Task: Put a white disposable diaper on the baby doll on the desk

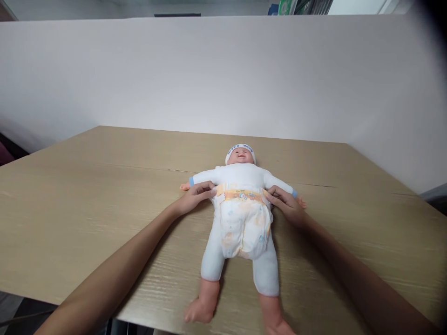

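A baby doll in a white suit and white cap lies on its back, head toward the wall and feet toward me. Around its hips is a white diaper with an orange patterned waistband. My left hand pinches the diaper's waist edge on the left side, beside a fastening tab. On the opposite side my right hand has its fingers closed at the other end of the waistband. Both thumbs rest near the band, and the fingertips are partly hidden at the diaper's edges.
The doll lies on a wooden table with thin seams across its top. A white partition wall rises behind the table's far edge. Beyond it, several upright items show at the top. A cable runs below the near left edge.
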`<move>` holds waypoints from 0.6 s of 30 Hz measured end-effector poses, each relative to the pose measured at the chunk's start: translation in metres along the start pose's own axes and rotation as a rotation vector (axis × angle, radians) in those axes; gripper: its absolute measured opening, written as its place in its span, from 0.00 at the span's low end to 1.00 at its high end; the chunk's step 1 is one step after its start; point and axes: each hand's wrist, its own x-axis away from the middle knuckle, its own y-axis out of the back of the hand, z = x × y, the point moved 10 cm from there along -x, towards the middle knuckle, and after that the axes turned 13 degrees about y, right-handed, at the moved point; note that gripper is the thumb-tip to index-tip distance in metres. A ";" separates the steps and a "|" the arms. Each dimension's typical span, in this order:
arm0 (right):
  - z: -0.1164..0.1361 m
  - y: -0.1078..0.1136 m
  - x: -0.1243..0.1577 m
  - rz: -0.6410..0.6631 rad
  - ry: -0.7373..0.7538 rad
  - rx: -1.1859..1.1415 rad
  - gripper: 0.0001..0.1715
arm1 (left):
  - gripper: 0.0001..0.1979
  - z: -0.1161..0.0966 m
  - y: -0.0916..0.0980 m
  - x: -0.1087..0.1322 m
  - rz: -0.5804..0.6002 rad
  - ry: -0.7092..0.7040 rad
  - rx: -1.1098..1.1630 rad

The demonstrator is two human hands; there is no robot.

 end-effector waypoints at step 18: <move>0.027 0.050 0.027 -0.094 0.155 0.601 0.16 | 0.20 0.005 0.016 0.006 0.066 0.022 -0.039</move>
